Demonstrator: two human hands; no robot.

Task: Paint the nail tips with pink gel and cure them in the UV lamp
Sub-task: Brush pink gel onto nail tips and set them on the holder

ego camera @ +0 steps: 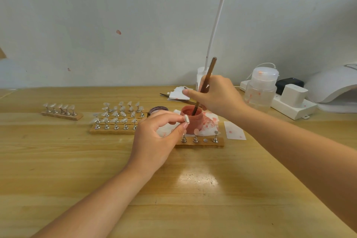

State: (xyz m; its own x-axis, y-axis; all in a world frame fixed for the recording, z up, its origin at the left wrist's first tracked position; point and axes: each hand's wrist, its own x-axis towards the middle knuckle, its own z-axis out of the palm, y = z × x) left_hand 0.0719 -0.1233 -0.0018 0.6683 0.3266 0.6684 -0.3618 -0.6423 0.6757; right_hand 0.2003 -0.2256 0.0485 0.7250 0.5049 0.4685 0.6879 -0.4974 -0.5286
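Observation:
My left hand point(158, 137) pinches a clear nail tip point(186, 119) between thumb and fingers, just left of the pink gel jar point(191, 120). My right hand point(216, 94) grips a brown brush point(205, 85) whose bristle end dips into the open jar. In front of the jar lies a small wooden strip point(201, 143) with three metal stands on it, one bearing a pale tip. The white UV lamp point(332, 85) sits at the far right edge, partly cut off.
Wooden boards with several clear tips on stands point(116, 118) and a smaller strip point(61, 112) lie to the left. The jar's lid point(158, 110), stained tissue point(210, 121), paper slips, a pump bottle point(260, 89), a power strip point(293, 104) and a lamp arm point(218, 15) crowd the back right.

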